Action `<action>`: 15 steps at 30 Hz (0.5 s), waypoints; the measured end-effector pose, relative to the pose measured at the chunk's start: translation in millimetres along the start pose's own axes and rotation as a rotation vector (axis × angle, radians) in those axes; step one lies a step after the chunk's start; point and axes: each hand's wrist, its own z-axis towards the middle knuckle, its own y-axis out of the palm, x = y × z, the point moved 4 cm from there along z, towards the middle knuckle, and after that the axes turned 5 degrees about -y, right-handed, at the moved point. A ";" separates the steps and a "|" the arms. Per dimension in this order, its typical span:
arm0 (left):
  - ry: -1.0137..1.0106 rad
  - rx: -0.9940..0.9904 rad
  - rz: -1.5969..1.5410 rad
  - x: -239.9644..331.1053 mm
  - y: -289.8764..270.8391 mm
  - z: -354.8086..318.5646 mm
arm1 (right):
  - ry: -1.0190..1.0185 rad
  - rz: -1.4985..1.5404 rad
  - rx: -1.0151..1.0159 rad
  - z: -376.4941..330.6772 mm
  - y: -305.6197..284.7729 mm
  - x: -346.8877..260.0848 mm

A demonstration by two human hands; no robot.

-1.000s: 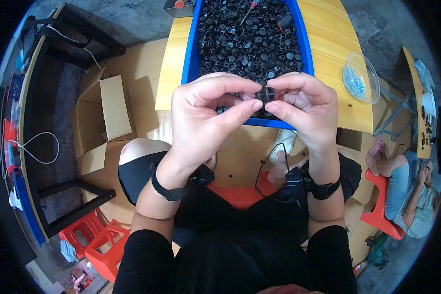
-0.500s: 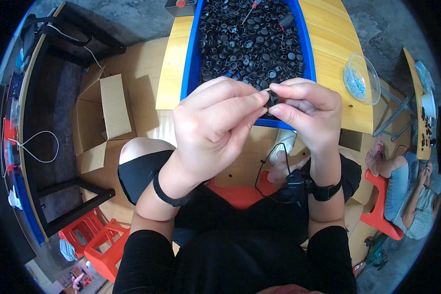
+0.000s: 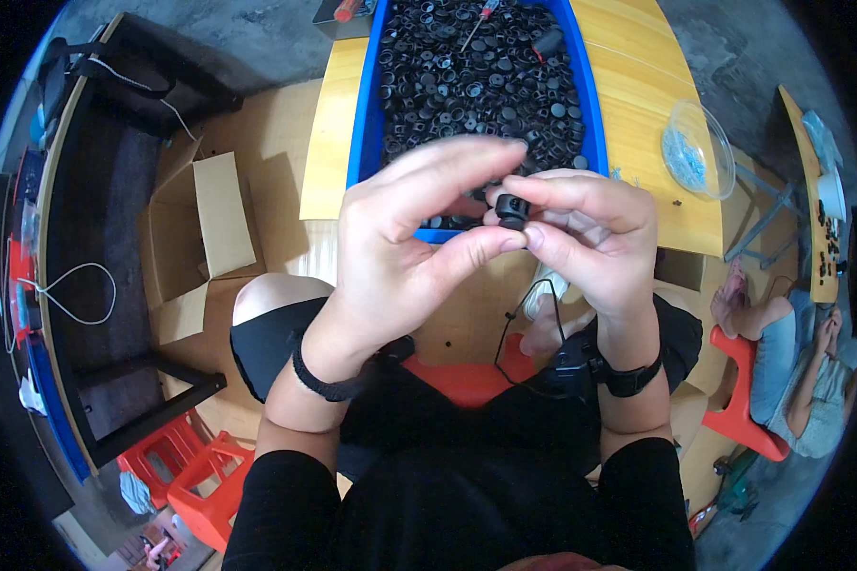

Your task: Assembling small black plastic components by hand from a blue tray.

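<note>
My right hand (image 3: 586, 224) pinches a small black cord lock (image 3: 511, 211) between thumb and forefinger. The piece is a short plastic cylinder with a round hole in its side. My left hand (image 3: 414, 233) is open beside it, its thumb tip at the piece's lower edge and its forefinger raised clear above. Both hands are over the near edge of a blue tray (image 3: 594, 105), which is filled with loose black plastic parts (image 3: 467, 86). The near part of the tray is partly hidden behind my hands.
A screwdriver (image 3: 481, 24) and a dark cylinder (image 3: 548, 43) lie on the parts. On the yellow table (image 3: 638, 57) a clear bowl (image 3: 709, 171) holds small bluish-silver bits. An open carton (image 3: 227, 209) stands at left, near red stools (image 3: 209, 485). Another person (image 3: 800, 381) sits at far right.
My left fingers have come off the black cord lock and spread upward, leaving the thumb by it. The piece has dropped slightly and shows more plainly in my right hand.
</note>
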 end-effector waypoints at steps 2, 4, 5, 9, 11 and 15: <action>-0.028 -0.214 0.076 -1.2 1.1 -0.9 | 0.035 0.099 -0.017 -2.2 -0.9 0.4; 0.006 -0.242 0.136 -1.6 -0.8 0.7 | 0.077 0.094 -0.031 -4.0 -5.0 -1.9; 0.117 -0.246 0.215 0.0 -0.7 1.4 | 0.145 0.147 -0.056 -5.1 -5.1 -1.0; 0.253 -0.219 0.280 -10.2 6.7 -0.9 | 0.273 0.301 -0.001 -11.8 -3.1 10.6; 0.229 -0.211 0.243 -16.9 12.0 -1.5 | 0.330 0.322 0.034 -14.6 -8.0 14.3; 0.143 -0.272 0.146 -30.7 27.2 -7.2 | 0.381 0.298 0.028 -23.5 -20.5 20.3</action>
